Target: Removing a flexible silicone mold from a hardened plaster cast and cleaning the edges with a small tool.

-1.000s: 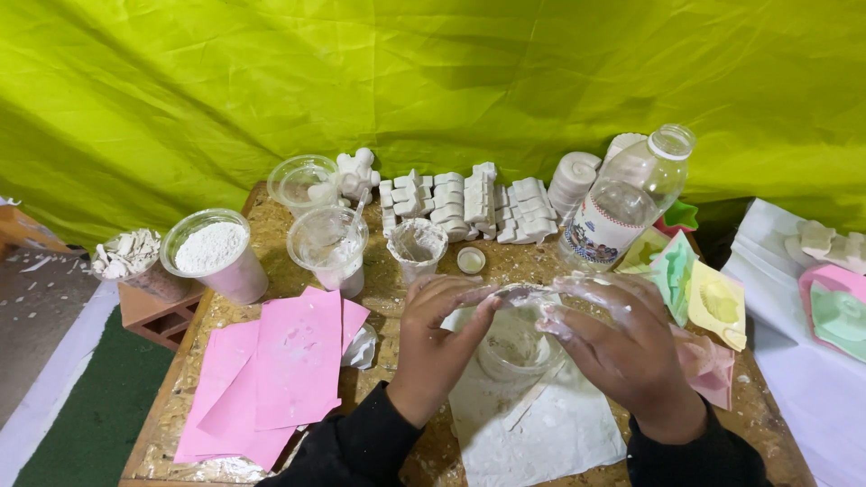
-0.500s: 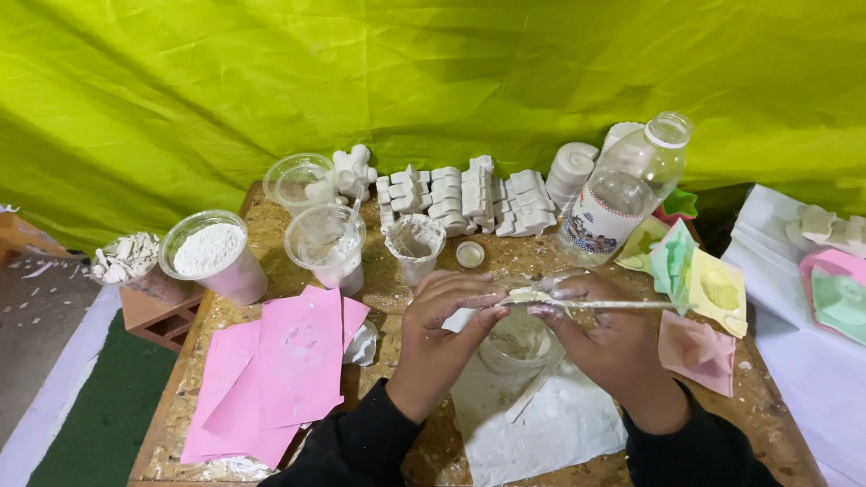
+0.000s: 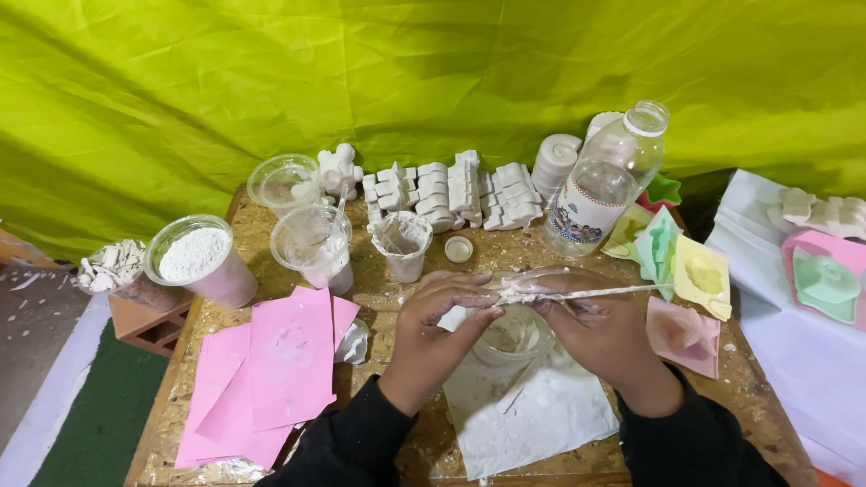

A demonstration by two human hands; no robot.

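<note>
Left hand (image 3: 439,326) and right hand (image 3: 603,326) pinch a thin, plaster-coated stick (image 3: 577,291). A clear round cup (image 3: 516,335) sits beneath, on white paper (image 3: 541,415).

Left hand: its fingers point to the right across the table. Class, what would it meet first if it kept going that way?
The left hand would meet the right hand first; both already grip the thin stick above the clear cup, fingertips nearly touching.

Both the left hand (image 3: 431,338) and the right hand (image 3: 603,332) are bare, dusted with white powder, and emerge from long black sleeves (image 3: 347,446) reaching the wrists.
</note>
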